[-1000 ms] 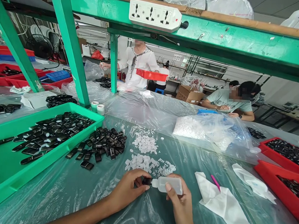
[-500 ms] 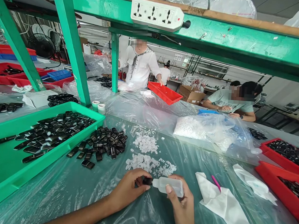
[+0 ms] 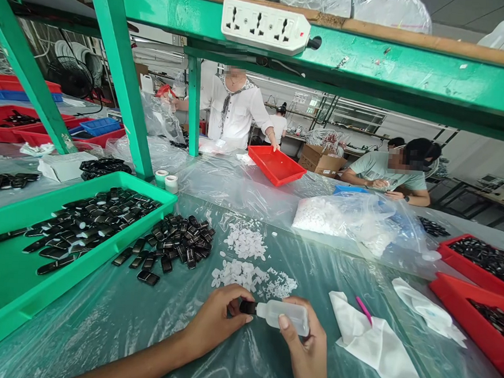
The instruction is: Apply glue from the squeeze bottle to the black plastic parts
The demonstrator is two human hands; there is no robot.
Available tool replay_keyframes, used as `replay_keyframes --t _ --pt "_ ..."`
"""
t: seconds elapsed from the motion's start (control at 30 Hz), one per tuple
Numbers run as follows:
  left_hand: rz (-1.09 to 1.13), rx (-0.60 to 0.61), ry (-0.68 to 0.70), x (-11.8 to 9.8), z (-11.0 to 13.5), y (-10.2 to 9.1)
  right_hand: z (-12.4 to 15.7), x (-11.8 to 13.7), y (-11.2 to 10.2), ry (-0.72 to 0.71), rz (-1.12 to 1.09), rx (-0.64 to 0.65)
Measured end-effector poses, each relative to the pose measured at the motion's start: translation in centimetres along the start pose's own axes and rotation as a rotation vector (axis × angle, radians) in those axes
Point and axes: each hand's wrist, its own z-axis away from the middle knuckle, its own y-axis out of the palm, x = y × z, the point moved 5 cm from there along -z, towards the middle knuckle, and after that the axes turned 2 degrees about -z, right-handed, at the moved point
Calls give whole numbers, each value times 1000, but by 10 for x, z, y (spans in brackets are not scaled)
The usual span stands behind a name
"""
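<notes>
My left hand pinches a small black plastic piece between thumb and fingers. My right hand is wrapped round a translucent squeeze bottle, which lies nearly level with its nozzle pointing left. The nozzle end meets the black piece or sits right at it; the exact contact is too small to tell. Just beyond my hands lie a pile of small white pieces and a heap of finer white bits. Another white pile sits farther back. Similar black pieces are heaped to the left.
A green tray holding many black parts stands at left. White cloths with a pink stick lie at right, near red trays. Across the table, a person holds a red tray. A green frame crosses above.
My hands, the bottle and the black piece stay almost still. Across the table, the person's red tray has tilted and dropped slightly, and their other hand has moved out to the left.
</notes>
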Motion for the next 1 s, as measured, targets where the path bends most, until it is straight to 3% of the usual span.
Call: replay_keyframes --t 0.37,0.7,1.0 --pt "-59 -15 13 -2 2 -1 4 3 2 -33 -23 -49" --pt "-48 -10 -8 0 1 0 4 -7 3 81 -105 46" --pt "-52 45 30 -1 2 2 4 -11 4 116 -109 28"
